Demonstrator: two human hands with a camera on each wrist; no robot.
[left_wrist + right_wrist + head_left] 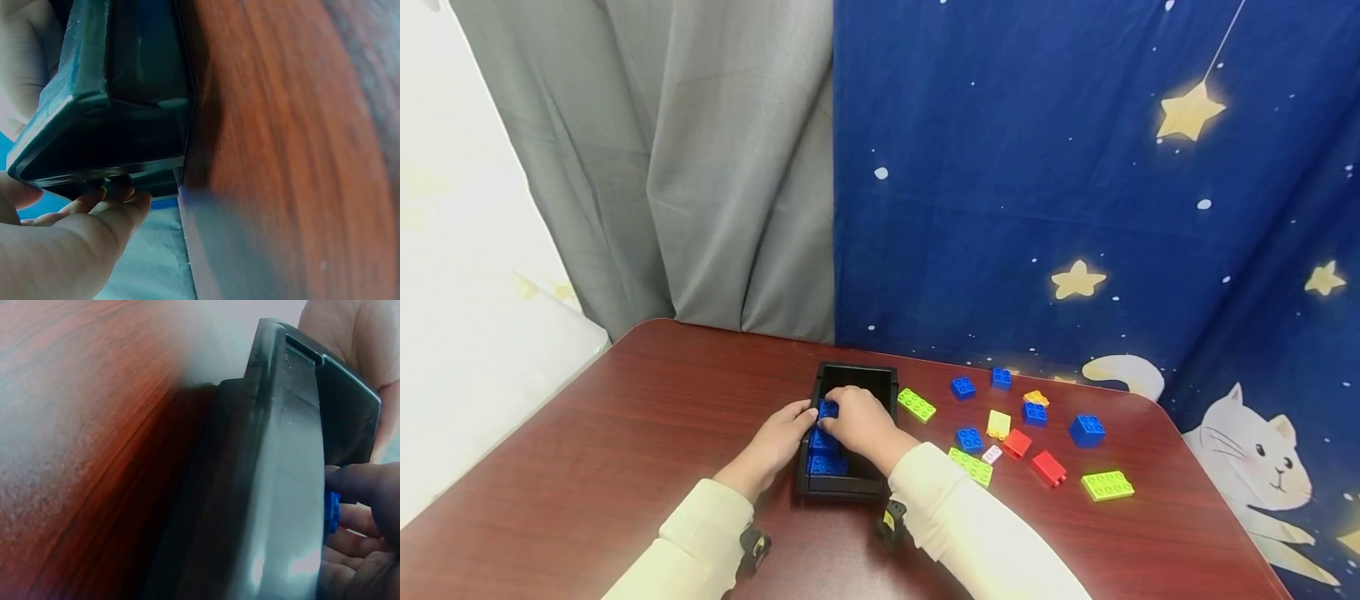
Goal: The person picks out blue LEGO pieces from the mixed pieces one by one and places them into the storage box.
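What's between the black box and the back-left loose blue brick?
Head view shows a lime-green brick beside the black box, then bare tabletop.

No readable text, no legible labels, brands, numbers or signs

behind, a grey curtain [737, 167] hanging in folds, left of a navy curtain [970, 233] with printed yellow stars [1191, 112] and, low at right, a white cat [1255, 454]; in front, a wood-grained reddish-brown table [587, 450]; far left, a white surface [467, 333].
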